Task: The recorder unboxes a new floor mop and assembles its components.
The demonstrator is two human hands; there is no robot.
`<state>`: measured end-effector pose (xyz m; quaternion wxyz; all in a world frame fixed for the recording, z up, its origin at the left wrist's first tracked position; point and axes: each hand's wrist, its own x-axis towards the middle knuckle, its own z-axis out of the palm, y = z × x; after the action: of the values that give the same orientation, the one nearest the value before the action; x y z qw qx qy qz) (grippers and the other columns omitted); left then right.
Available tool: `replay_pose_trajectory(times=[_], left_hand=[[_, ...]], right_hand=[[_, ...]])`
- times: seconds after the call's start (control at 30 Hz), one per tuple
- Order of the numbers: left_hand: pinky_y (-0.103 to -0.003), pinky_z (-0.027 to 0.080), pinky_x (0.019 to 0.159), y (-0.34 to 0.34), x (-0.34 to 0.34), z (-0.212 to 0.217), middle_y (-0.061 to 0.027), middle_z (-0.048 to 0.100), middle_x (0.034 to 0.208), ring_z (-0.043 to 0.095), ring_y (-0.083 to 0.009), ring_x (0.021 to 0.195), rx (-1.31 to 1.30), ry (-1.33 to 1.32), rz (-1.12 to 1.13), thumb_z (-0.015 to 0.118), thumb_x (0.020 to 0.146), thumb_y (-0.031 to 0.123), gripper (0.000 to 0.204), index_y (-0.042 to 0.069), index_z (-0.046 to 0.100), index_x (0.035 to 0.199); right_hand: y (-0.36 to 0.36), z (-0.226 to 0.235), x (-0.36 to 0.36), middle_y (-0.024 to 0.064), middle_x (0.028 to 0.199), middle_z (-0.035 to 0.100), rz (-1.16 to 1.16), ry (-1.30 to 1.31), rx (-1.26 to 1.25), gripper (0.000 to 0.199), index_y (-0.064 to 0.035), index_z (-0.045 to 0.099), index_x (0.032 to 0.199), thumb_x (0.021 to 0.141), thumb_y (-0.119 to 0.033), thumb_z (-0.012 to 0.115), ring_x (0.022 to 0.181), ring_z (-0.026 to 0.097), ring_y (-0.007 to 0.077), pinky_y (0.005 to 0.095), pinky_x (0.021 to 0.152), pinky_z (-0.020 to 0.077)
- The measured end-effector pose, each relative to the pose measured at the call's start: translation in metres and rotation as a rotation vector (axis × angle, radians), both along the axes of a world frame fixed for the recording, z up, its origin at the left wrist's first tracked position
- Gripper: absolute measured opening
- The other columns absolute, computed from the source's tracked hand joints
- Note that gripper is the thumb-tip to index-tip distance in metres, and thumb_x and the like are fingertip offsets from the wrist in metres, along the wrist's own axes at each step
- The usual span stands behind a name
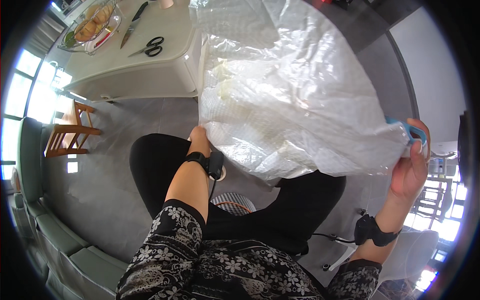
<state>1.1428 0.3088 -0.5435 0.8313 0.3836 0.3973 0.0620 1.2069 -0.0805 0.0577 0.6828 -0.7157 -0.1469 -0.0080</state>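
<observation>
A large, crinkled clear plastic bag (pixel 285 95) with a white textured sheet showing through it spreads in front of me, above my knees. At its lower left edge, my left hand (pixel 198 134) is closed on the bag, its fingers mostly hidden behind the plastic. Over on the right, my right hand (pixel 412 165) grips a light-blue loop-shaped handle (pixel 416 132) at the bag's right corner. Thumb and fingers close round this loop; what it belongs to is partly covered by the bag and the hand.
A cream table (pixel 165 70) at the upper left bears black-handled scissors (pixel 151 47), a knife (pixel 134 25) and a wire fruit basket (pixel 92 25). A wooden stool (pixel 72 132) and a grey-green sofa (pixel 60 235) stand left. A checked round object (pixel 232 201) is between my legs. A white chair (pixel 410 255) is lower right.
</observation>
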Motion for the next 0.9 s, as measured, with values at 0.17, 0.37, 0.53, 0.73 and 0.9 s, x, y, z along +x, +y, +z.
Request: replay_pose_trajectory(times=[0.17,0.37,0.53,0.73,0.9], left_hand=[[-0.029,0.047,0.080,-0.010,-0.039,0.053,-0.0133,0.058,0.111,0.056,-0.0208,0.103,1.220,0.324,-0.608,0.051,0.084,0.026,0.037,0.001,0.053,0.112],[-0.062,0.018,0.097,-0.093,-0.031,0.216,-0.0316,0.029,0.132,0.037,-0.0477,0.116,-0.439,0.424,-0.175,0.026,0.082,0.067,0.083,0.014,-0.002,0.140],[-0.061,0.015,0.099,-0.168,-0.033,0.225,-0.0256,0.025,0.137,0.031,-0.0423,0.123,-0.569,0.405,-0.316,0.020,0.081,0.070,0.083,0.013,0.004,0.141],[-0.050,0.031,0.096,-0.211,-0.015,0.231,-0.0180,0.034,0.134,0.039,-0.0345,0.118,-0.559,0.231,-0.133,0.031,0.085,0.061,0.075,0.004,0.027,0.134],[-0.041,0.042,0.084,-0.192,-0.009,0.224,-0.0169,0.055,0.112,0.055,-0.0295,0.099,-0.317,0.221,0.015,0.035,0.090,0.046,0.058,-0.004,0.048,0.118]], right_hand=[[0.051,-0.017,0.004,0.0042,0.078,0.059,-0.119,0.041,0.007,0.035,-0.0041,0.056,0.104,0.079,-0.027,0.064,0.054,0.052,0.0079,0.0156,0.039,0.0343],[0.087,-0.031,0.016,0.0069,0.071,0.060,-0.058,0.126,0.089,0.026,-0.0037,0.059,0.099,0.078,-0.017,0.066,0.046,0.045,0.0061,0.0169,0.039,0.0329],[0.104,-0.028,0.019,0.0063,0.072,0.060,-0.143,0.149,0.078,0.027,-0.0024,0.060,0.096,0.075,-0.018,0.070,0.043,0.041,0.0054,0.0167,0.040,0.0324],[0.093,-0.012,0.020,0.0038,0.068,0.058,-0.260,0.048,0.095,0.031,-0.0012,0.060,0.092,0.074,-0.024,0.071,0.042,0.043,0.0052,0.0156,0.038,0.0302],[0.067,0.007,0.029,0.0050,0.067,0.058,-0.318,-0.025,0.055,0.033,-0.0012,0.059,0.093,0.077,-0.028,0.068,0.040,0.039,0.0051,0.0164,0.037,0.0279]])
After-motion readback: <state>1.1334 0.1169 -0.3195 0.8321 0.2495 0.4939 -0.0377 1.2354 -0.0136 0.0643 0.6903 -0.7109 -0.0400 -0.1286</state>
